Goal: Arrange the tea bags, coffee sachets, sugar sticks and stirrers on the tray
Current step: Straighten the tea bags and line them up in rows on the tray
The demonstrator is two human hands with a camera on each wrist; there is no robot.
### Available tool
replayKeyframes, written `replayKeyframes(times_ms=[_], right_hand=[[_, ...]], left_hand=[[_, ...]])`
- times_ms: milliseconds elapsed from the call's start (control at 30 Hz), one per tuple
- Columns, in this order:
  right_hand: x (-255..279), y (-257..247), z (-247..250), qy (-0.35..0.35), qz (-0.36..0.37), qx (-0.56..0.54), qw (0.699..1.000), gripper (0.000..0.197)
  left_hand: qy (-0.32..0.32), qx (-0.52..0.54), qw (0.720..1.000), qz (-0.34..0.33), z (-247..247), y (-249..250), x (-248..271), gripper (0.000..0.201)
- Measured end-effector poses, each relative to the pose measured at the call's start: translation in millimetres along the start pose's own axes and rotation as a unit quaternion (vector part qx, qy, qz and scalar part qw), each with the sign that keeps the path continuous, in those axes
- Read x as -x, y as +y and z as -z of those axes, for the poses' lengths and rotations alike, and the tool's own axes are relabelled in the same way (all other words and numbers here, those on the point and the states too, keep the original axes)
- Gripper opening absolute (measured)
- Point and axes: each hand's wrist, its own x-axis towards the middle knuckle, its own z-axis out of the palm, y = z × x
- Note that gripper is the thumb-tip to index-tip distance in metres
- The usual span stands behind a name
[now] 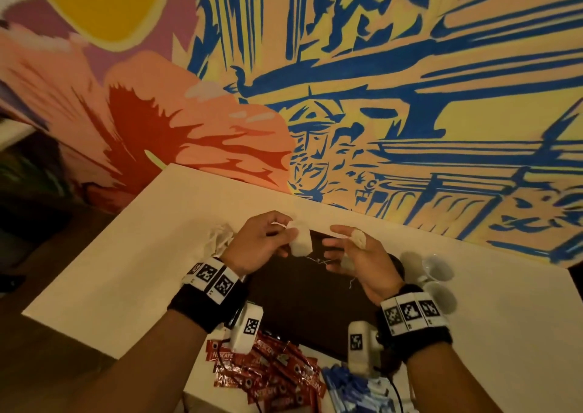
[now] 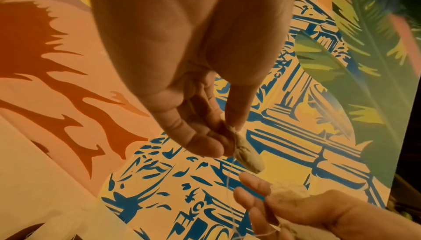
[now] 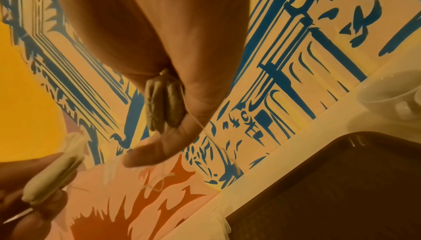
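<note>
Both hands are raised above the dark brown tray [image 1: 315, 305]. My left hand [image 1: 285, 234] pinches a white tea bag [image 1: 301, 242] between thumb and fingers; in the left wrist view the same tea bag [image 2: 247, 152] hangs from my fingertips. My right hand [image 1: 342, 242] holds a small bunch of tea bags [image 1: 358, 238], which the right wrist view shows as tea bags [image 3: 164, 103] pressed between thumb and fingers. Thin tangled threads [image 1: 318, 259] run between the two hands. Red coffee sachets [image 1: 271, 378] and blue sugar sticks [image 1: 350, 387] lie at the table's near edge.
White cups [image 1: 438, 269] stand on the white table [image 1: 126, 254] to the right of the tray. A loose white heap [image 1: 220, 239] lies left of the tray, behind my left wrist. A painted wall runs along the table's far edge.
</note>
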Motion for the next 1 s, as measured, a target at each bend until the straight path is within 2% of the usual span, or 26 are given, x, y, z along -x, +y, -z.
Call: replayKeyframes(times_ms=[133, 233, 333, 400, 667, 767, 867, 1000], right_hand=[[10, -7, -6, -0.008, 0.039, 0.069, 0.997, 0.023], [19, -9, -17, -0.049, 0.031, 0.081, 0.995, 0.014], [25, -7, -23, -0.092, 0.038, 0.143, 0.985, 0.026], [25, -8, -24, -0.083, 0.047, 0.188, 0.978, 0.034], [21, -19, -24, -0.116, 0.08, 0.259, 0.956, 0.034], [19, -22, -25, -0.145, 0.049, 0.251, 0.956, 0.026], [9, -20, -19, -0.161, -0.01, 0.269, 0.949, 0.03], [-7, -17, -10, -0.112, -0.069, 0.266, 0.955, 0.037]], left_hand=[[0.008, -0.007, 1.0, -0.008, -6, 6, 10, 0.011], [0.012, -0.001, 1.0, -0.01, -13, 8, 17, 0.012], [0.0, -0.004, 1.0, -0.014, -17, 10, 23, 0.014], [-0.008, -0.016, 1.0, -0.018, -16, 12, 26, 0.015], [-0.07, -0.167, 0.982, -0.051, 4, 29, 26, 0.009], [-0.06, -0.211, 0.972, -0.083, 10, 39, 23, 0.008], [-0.034, -0.23, 0.967, -0.105, 20, 45, 18, 0.009], [0.019, -0.273, 0.952, -0.14, 38, 50, -2, 0.009]])
